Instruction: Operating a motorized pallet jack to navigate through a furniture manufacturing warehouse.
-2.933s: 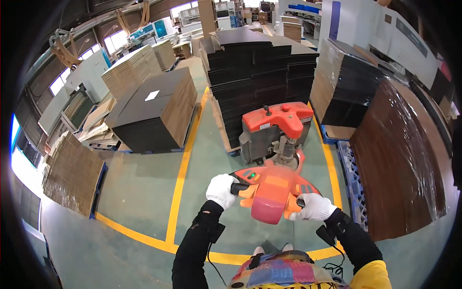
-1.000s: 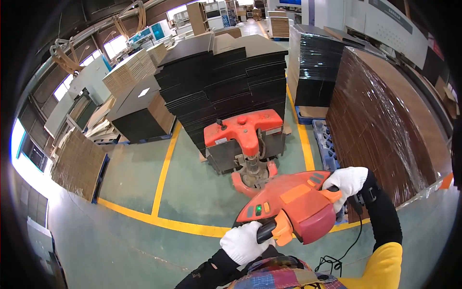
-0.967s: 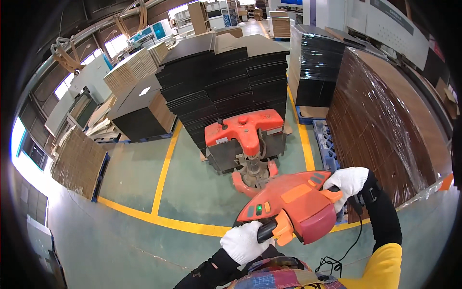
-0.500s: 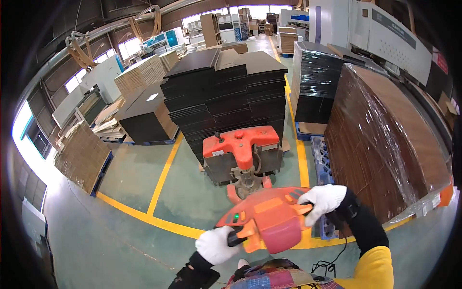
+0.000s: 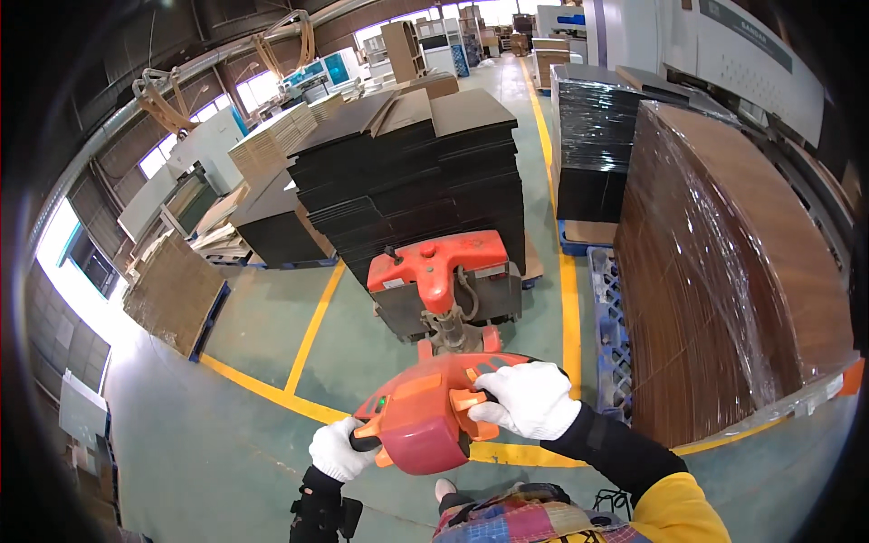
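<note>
Both white-gloved hands grip the orange-red control handle [image 5: 416, 425] of an electric pallet truck. My left hand [image 5: 340, 450] is closed round the black grip at its left end. On the other side, my right hand [image 5: 529, 400] wraps the right grip, fingers by an orange lever. Beyond the handle stands the red body of the pallet truck [image 5: 444, 258]. Right behind that body rises a tall stack of dark boards [image 5: 412, 181]; the forks are hidden. A small green light glows on the handle.
A film-wrapped brown board stack [image 5: 715, 262] stands close on the right beside a blue pallet [image 5: 608, 317]. Behind it is a wrapped black stack [image 5: 593, 149]. Left stand a dark stack [image 5: 281, 222] and a wrapped stack [image 5: 176, 290]. Yellow lines [image 5: 317, 326] mark the floor.
The control handle and both hands have swung left, and the handle has turned. The truck and its board stack appear shifted slightly left. Both hands keep their grip.
</note>
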The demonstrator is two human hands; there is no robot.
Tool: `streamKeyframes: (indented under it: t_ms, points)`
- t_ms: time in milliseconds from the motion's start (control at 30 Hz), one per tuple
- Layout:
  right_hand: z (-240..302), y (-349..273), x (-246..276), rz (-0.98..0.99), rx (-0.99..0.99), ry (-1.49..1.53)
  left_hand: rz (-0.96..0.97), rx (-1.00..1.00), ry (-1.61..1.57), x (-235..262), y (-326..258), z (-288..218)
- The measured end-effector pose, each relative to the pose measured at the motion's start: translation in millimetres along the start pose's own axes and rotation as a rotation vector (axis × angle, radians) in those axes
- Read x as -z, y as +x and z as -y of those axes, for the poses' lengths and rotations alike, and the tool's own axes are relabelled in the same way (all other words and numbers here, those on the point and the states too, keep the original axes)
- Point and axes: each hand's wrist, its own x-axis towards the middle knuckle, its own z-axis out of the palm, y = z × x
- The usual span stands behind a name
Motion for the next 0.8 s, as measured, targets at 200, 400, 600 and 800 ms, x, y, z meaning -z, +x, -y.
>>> streamKeyframes:
  t_ms: [200, 400, 600, 800]
  points:
    - [-43.0, -15.3, 10.6, -0.095, 0.149, 0.006, -0.061, 0.035, 0.012, -22.7, -21.0, -49.1]
    - [-134.9, -31.6, 36.1, -0.166, 0.269, 0.119, 0.022, 0.087, -0.016, -69.0, -27.4, -137.7]
    - [-145.7, -44.8, 38.2, -0.148, 0.368, 0.186, 0.172, 0.084, -0.042, -62.1, -32.7, -147.5]
    - [-142.3, -31.8, 42.5, -0.089, 0.331, 0.203, 0.201, 0.088, -0.059, -54.8, -23.7, -139.4]
